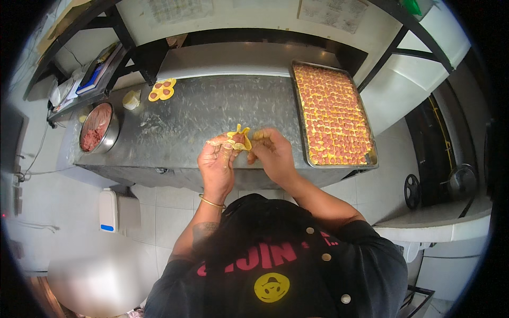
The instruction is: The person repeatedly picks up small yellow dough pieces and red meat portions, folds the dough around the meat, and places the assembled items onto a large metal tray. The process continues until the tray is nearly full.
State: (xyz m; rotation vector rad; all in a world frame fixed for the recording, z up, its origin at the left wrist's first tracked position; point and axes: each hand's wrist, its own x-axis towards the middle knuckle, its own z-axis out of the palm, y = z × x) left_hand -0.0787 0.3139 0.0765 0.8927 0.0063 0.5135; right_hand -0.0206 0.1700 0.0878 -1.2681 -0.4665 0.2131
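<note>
Over the table's front edge my left hand (216,159) holds a yellow dumpling wrapper (246,139) with pink meat filling in it, its edges standing up in points. My right hand (274,153) is at the wrapper's right side, fingers curled and pinched against its edge, slightly blurred. At the far left of the table lie several yellow wrappers (155,96) grouped together, each with a lump of meat. To the right, a large metal tray (343,166) is filled with rows of small yellow dumplings (333,116) topped with pink meat.
A steel bowl (112,132) of minced meat (93,135) stands at the table's left end, beside a small pale tub (131,99). The dark table (212,100) has whitish smears. Black shelf frames (130,45) rise behind. A white lidded bin (108,209) stands on the floor at left.
</note>
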